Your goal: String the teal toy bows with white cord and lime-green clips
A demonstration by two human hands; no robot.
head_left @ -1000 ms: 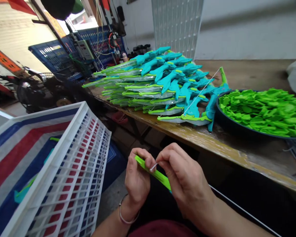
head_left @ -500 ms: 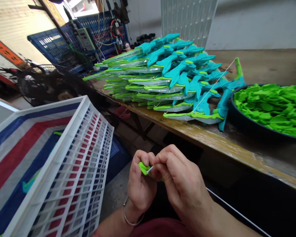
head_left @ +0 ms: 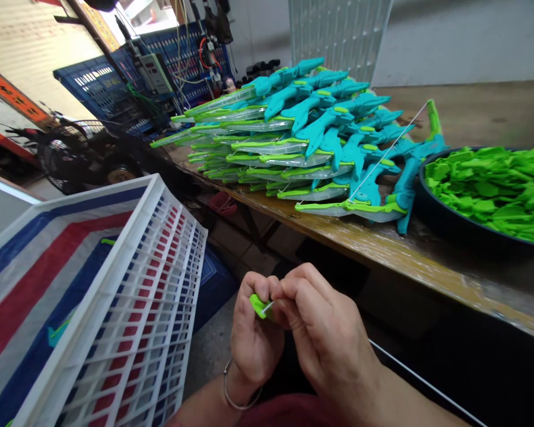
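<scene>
My left hand (head_left: 256, 335) is closed around a small green plastic piece (head_left: 258, 306), whose end pokes out between the fingers. Beside it, my right hand (head_left: 324, 326) pinches a white string (head_left: 267, 307) that comes from the end of the green piece. The two hands touch at the fingertips, low in front of my body. A further length of the white string runs from behind my right wrist toward the lower right. Most of the green piece is hidden by the fingers.
Teal and green plastic toys (head_left: 320, 130) are stacked on the wooden table (head_left: 382, 249); a string stretches across the nearest one. At right stands a dark basin (head_left: 449, 219) of green pieces (head_left: 493, 184). A white slatted crate (head_left: 160, 267) with a striped lining is at left.
Both hands hold almost the same position, still gripping the green piece and string. The view has shifted very slightly.
</scene>
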